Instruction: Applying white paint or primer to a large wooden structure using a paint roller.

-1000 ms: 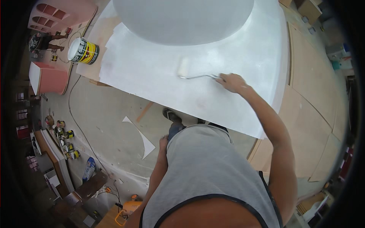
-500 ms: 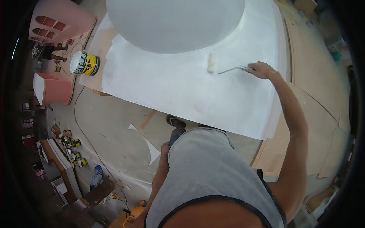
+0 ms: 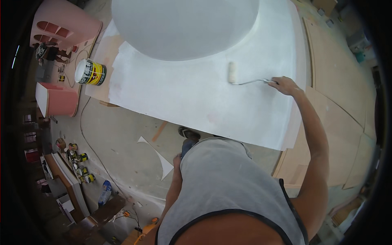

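Observation:
My right hand (image 3: 284,85) is closed around the handle of a paint roller (image 3: 232,72) with a bent wire frame and a cream sleeve. The sleeve rests on a broad panel coated in white paint (image 3: 171,90), close to the rounded grey-white raised form (image 3: 188,28) that stands at its far side. Down beside my left thigh is my left hand (image 3: 177,160); its fingers are mostly hidden. A yellow, black and white paint bucket (image 3: 92,72) stands at the left end of the panel, where bare tan board shows.
Tan boards (image 3: 339,110) lie to the right. Pink curved furniture (image 3: 67,24) and another person (image 3: 51,53) are at the far left. A cable (image 3: 87,134) runs along the floor past several paint cans (image 3: 81,163). A pointed white offcut (image 3: 157,157) lies left of my foot.
My right hand and the roller have moved slightly right and nearer to me across the white panel. My left hand stays by my thigh. The distant person has shifted posture.

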Tool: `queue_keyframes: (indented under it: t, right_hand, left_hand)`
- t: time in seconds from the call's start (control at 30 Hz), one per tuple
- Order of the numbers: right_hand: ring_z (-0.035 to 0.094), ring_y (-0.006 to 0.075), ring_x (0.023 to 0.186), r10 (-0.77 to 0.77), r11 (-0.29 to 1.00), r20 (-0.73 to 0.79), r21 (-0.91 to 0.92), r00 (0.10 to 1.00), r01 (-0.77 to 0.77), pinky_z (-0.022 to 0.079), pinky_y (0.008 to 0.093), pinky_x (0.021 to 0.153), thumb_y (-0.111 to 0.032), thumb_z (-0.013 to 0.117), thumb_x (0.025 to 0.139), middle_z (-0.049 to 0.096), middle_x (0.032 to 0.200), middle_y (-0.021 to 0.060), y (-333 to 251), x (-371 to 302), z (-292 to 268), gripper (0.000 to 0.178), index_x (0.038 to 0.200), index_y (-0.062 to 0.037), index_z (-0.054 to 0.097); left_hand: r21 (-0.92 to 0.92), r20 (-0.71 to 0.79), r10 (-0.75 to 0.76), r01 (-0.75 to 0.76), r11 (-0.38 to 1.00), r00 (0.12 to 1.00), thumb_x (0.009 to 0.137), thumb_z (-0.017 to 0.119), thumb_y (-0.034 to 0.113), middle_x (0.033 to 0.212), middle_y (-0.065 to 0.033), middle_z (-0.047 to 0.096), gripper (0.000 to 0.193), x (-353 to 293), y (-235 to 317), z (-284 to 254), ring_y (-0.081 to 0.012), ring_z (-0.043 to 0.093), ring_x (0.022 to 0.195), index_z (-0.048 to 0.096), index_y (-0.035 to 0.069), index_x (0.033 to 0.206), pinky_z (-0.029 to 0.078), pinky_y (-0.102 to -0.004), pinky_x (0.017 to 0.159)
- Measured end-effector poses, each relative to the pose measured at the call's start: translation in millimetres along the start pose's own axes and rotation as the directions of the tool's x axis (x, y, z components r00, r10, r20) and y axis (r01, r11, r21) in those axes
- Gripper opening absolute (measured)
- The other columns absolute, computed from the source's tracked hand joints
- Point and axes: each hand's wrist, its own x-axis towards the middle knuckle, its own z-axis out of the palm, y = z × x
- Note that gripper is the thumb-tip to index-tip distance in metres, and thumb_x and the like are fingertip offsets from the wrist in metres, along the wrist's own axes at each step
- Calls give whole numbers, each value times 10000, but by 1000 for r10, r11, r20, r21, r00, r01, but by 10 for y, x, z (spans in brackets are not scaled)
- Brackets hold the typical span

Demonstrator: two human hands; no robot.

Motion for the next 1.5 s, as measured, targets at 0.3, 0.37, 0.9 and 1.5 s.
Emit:
queue_keyframes:
  t: [0.3,0.37,0.9,1.5]
  right_hand:
    - [676,381,792,-38,999,37,-9,999,39,519,496,749,-512,531,984,684,763,181,-611,-506,164,435,1078,-112,673]
    - [679,396,829,-77,997,64,-22,995,78,526,505,771,-516,503,995,698,819,197,-1185,-219,383,447,1100,-108,652]
    - [663,401,1046,-295,936,-47,189,954,298,502,502,932,-410,404,1049,690,1100,228,-6295,2621,312,485,1191,3,614]
    - [672,427,855,182,977,-60,125,982,-173,509,520,774,-494,486,1006,706,847,204,-4389,1173,481,439,1072,-90,643]
  left_hand:
    - [1,-69,73,-73,997,995,950,476,222,1078,-195,717,365,164,-147,-69,-302,675,1013,719,33,1147,495,-391,910]
    - [-291,-109,-62,28,956,992,936,492,189,1056,-175,723,353,138,40,-238,-256,678,983,721,12,1139,500,-356,888]
    - [-356,41,-187,189,915,982,950,472,251,1168,-128,681,389,628,-890,-1195,-244,641,1030,673,68,1228,493,-361,867]
    - [-690,196,-145,241,683,970,980,494,261,1161,-110,663,419,2503,-429,-3281,-236,660,995,545,33,1327,505,-382,877]
